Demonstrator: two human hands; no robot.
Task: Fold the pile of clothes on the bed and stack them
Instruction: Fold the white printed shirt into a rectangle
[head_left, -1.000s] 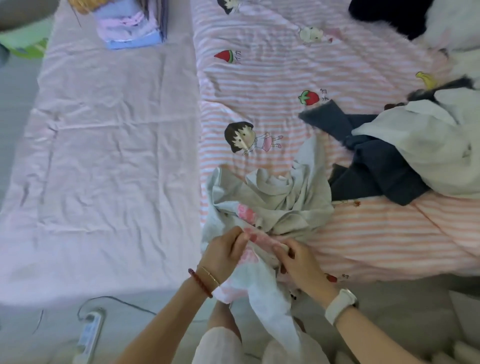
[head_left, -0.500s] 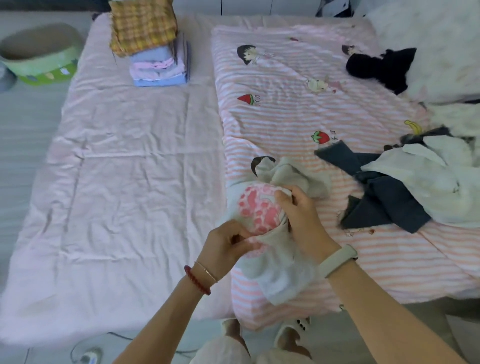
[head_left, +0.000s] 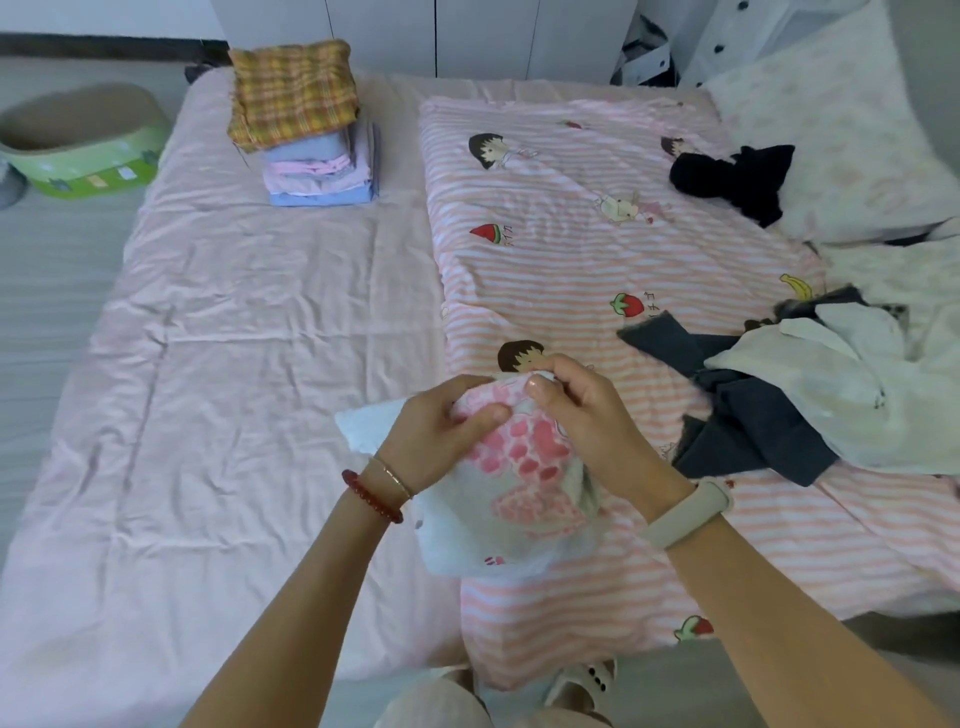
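Holding a small white garment with a pink print up over the near edge of the bed, we have our left hand and right hand close together at its top edge. The left thumb and fingers pinch the cloth, and the right hand's fingers are curled round a bunched corner, thumb pressed on the fabric. The rest of the garment hangs crumpled below our wrists, off the striped cartoon quilt.

We judge this to be the step of finding the edges before laying the piece flat. The risk is plain: the cloth is bunched, so we may have hold of two layers or the wrong corners, and shaking it out from there would give a twisted, lopsided fold. A light pinch could also let one side slip and drop toward the floor at the bed's edge.

The unfolded pile of dark and white clothes lies to our right, just beside the right forearm; a wide spread could drag a sleeve of it along. A black piece sits farther back. The folded stack stands well apart at the far left, and a careless placement could tip it.
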